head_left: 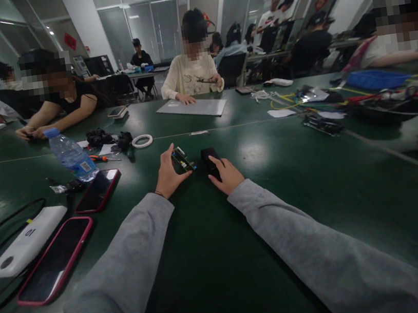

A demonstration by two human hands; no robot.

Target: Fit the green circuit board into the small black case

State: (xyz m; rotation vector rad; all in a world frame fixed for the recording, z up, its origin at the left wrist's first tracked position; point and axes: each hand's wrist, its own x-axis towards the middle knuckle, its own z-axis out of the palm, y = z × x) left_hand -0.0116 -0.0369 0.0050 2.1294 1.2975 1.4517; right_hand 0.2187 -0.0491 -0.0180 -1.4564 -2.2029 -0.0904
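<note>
My left hand (170, 175) grips a small green circuit board (182, 161) by its edges, thumb on the near side and fingers on the far side. Pale and blue parts show on the board's face. Just to the right, my right hand (227, 173) is closed around the near end of a black box-shaped case (210, 159), which is at the table surface. A narrow gap of table lies between the board and the case. The case's inside and underside are hidden from me.
On the green table (215, 259), left, are a water bottle (72, 155), two phones (56, 261), a white power bank (28, 241), an orange screwdriver (102, 158) and a tape roll (142, 141). Cables and a blue tray (377, 79) lie right. A person opposite touches a grey panel (194, 107).
</note>
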